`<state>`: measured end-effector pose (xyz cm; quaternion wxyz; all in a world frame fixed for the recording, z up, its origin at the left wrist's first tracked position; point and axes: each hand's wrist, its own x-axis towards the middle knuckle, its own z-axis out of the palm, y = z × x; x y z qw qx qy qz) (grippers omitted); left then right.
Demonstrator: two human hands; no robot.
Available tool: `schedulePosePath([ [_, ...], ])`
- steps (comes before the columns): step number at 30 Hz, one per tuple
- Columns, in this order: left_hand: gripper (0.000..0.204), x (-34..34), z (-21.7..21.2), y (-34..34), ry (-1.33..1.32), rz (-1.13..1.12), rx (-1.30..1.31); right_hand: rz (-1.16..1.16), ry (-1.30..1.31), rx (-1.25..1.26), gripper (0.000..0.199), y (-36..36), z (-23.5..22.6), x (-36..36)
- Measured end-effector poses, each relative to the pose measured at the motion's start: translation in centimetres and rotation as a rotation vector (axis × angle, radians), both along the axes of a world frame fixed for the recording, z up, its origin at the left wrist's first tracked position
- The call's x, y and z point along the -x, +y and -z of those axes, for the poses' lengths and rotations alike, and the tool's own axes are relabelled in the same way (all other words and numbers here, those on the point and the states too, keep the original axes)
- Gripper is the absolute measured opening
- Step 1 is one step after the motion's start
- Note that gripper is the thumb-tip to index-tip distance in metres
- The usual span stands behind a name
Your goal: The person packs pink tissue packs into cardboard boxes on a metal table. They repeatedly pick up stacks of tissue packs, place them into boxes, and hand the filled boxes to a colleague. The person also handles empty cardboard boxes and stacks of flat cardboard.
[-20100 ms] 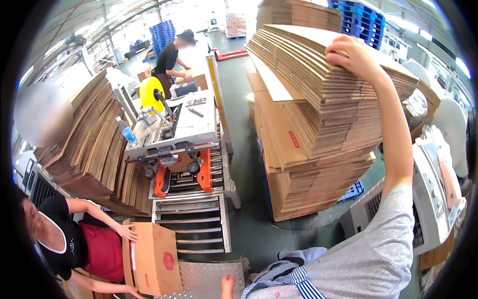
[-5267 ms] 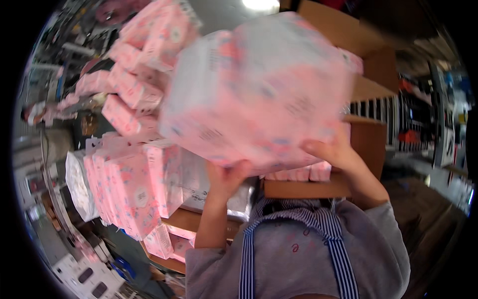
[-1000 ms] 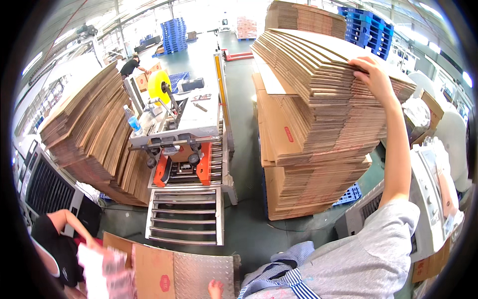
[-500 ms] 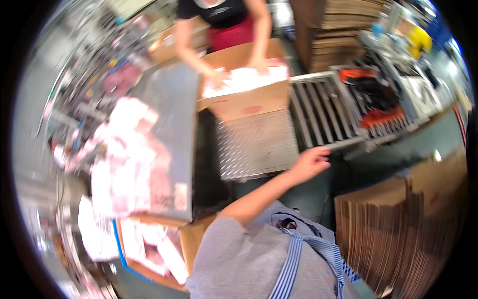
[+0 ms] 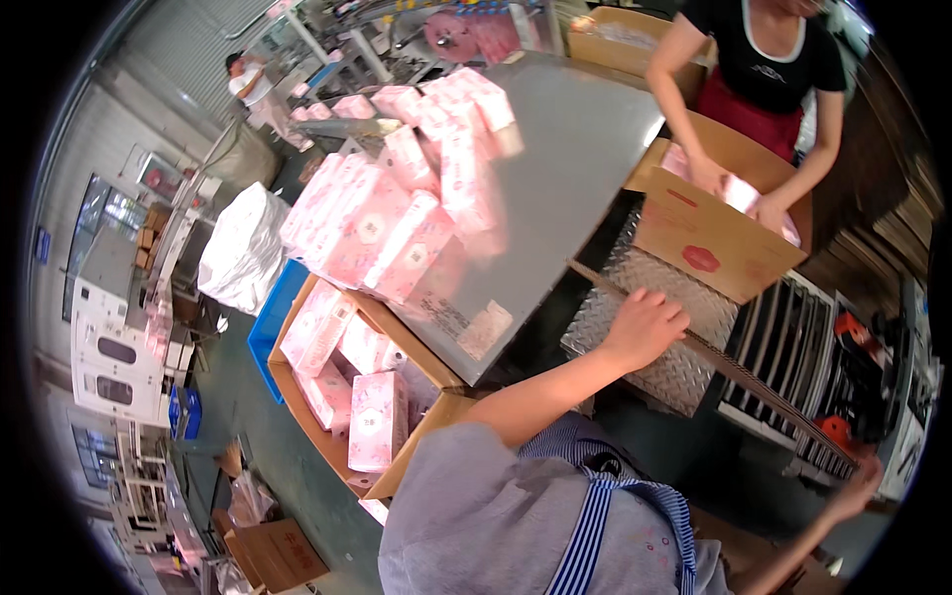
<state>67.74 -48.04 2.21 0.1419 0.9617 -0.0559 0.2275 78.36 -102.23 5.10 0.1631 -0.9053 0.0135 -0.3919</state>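
A flattened brown cardboard box (image 5: pixel 754 382), seen edge-on, stretches over the ribbed metal plate (image 5: pixel 684 362). My left hand (image 5: pixel 645 325) grips its upper end, fingers curled over the edge. My right hand (image 5: pixel 859 488) holds its lower end at the picture's right rim, only partly in view. Just beyond, a co-worker (image 5: pixel 769 69) in a black top and red apron has both hands in an open cardboard box (image 5: pixel 709 238), on pink packs.
A steel table (image 5: pixel 565 169) carries several pink wrapped packs (image 5: pixel 392 223). An open carton (image 5: pixel 307 421) with more pink packs stands below its edge, beside a blue crate (image 5: pixel 270 319) and a white sack (image 5: pixel 241 253). A roller conveyor (image 5: pixel 793 367) lies right. Another person (image 5: pixel 240 71) stands far off.
A second ago my right hand reached up to a tall stack of flat cardboard. Since then my view has swung round, and both hands now hold one flat box over the metal plate.
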Motion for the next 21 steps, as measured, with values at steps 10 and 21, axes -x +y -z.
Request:
schedulePosePath([
  [10,0.022,-12.5,0.0,3.2,0.162,-0.095,-0.125,-0.546,0.176,0.448,0.048,30.8,4.8,3.3],
  [21,0.012,-13.3,0.9,6.0,-0.028,-0.456,0.679,-0.460,0.980,-0.193,0.019,11.0,0.5,-2.7],
])
